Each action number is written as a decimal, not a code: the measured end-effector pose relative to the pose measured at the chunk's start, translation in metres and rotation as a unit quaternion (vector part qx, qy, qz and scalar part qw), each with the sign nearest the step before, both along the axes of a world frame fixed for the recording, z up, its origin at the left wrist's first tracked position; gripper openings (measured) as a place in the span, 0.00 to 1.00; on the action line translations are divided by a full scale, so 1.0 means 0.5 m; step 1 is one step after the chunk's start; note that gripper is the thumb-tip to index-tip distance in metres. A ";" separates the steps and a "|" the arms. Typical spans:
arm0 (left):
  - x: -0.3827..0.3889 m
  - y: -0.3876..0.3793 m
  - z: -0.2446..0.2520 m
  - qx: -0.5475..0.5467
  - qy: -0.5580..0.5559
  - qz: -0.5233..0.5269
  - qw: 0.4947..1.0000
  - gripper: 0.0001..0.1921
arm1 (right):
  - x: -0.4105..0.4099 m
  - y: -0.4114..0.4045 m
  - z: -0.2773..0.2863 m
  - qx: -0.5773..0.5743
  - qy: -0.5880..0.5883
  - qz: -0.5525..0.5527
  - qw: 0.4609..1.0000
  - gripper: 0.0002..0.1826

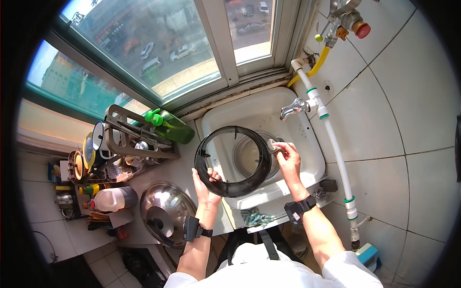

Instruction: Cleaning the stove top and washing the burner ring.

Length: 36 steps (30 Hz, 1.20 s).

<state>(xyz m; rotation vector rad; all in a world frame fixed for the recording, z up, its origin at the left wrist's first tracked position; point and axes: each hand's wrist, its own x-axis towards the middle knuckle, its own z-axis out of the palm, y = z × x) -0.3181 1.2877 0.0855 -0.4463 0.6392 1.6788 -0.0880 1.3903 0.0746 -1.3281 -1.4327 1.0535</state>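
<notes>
My left hand grips the lower left rim of a dark, round, open ring, tilted above a white sink. Pinched in the fingers of my right hand is a small grey scouring pad, close against the ring's right outer side; whether they touch is hard to tell. Through the ring a round basin shows in the sink, partly hidden by the ring. A metal tap juts from the white wall pipe above the sink's right side.
Left of the sink lie a shiny metal lid, a green pump bottle, a dish rack and a plastic jug. A patterned cloth hangs at the front edge. Steel wool sits at the right corner. A white pipe runs along the tiled wall.
</notes>
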 end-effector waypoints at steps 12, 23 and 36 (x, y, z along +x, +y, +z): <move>0.028 0.028 0.002 -0.038 0.048 0.040 0.997 0.31 | -0.036 -0.065 0.020 0.063 -0.051 0.045 0.996 0.14; 0.040 0.029 -0.020 -0.035 0.040 0.051 0.997 0.31 | -0.077 -0.139 0.020 0.131 -0.064 0.134 0.980 0.15; 0.058 0.040 0.003 -0.080 0.023 0.071 0.994 0.28 | -0.047 -0.128 -0.027 0.080 -0.124 0.015 0.989 0.17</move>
